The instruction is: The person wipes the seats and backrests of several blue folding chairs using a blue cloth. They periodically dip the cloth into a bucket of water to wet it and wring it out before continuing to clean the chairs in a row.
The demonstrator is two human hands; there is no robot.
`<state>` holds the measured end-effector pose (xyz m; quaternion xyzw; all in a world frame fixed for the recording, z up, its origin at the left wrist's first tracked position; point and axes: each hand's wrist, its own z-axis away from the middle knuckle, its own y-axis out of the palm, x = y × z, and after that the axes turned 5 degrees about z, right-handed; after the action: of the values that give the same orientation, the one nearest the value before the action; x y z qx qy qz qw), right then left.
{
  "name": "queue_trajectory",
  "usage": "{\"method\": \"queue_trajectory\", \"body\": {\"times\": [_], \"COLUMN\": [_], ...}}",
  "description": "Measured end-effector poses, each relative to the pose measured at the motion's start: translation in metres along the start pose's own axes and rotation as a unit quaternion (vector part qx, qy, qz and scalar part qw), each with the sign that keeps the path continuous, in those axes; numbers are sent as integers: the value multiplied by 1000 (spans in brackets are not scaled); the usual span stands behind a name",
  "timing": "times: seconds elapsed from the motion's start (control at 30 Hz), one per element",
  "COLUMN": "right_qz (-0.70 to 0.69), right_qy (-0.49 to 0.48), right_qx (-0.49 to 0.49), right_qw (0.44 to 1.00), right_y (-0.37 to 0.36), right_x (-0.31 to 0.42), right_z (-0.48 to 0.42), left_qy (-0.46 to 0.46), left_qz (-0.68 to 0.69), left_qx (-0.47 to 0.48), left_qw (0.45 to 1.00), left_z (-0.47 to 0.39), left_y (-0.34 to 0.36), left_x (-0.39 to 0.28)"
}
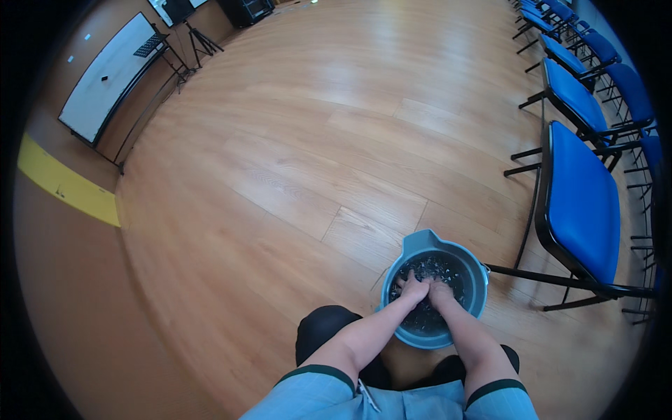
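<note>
A blue-grey plastic bucket (469, 253) with a pouring spout stands on the floor just in front of my knees. Inside it is dark water (424, 319) with pale flecks, perhaps foam or reflections, on its surface. Both my hands are down in the bucket, close together near its middle. My left hand (415, 289) has a thumb and a finger showing apart at the waterline. Beside it, my right hand (440, 289) has its fingers mostly hidden in the water. Whether either hand grips something below the surface cannot be seen.
A blue padded chair (581, 205) with black metal legs stands close to the bucket's right, heading a row of similar chairs. Wood-plank flooring (294, 173) spreads ahead. Along the left wall are a whiteboard on a stand (110, 79), a black tripod (202, 44) and a yellow door (68, 181).
</note>
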<state>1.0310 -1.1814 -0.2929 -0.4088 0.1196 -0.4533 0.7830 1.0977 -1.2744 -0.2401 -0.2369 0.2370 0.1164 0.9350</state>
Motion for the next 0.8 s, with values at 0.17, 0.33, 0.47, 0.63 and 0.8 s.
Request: {"method": "queue_trajectory", "body": {"times": [0.17, 0.33, 0.47, 0.63, 0.8], "right_qz": [-254, -591, -643, -337, -271], "right_qy": [114, 0, -16, -105, -45], "right_qx": [110, 242, 140, -234, -249], "right_qw": [954, 769, 753, 906, 929], "right_y": [-40, -82, -120, -76, -40], "right_x": [16, -2, 42, 77, 93], "right_z": [19, 25, 79, 89, 68], "left_qy": [-70, -154, -215, -130, 22], "left_qz": [139, 334, 494, 527, 300], "left_qx": [54, 167, 291, 273, 25], "left_qw": [986, 915, 791, 794, 953], "left_z": [-47, -75, -48, -58, -108], "left_y": [6, 3, -12, 12, 6], "left_x": [39, 35, 7, 19, 85]}}
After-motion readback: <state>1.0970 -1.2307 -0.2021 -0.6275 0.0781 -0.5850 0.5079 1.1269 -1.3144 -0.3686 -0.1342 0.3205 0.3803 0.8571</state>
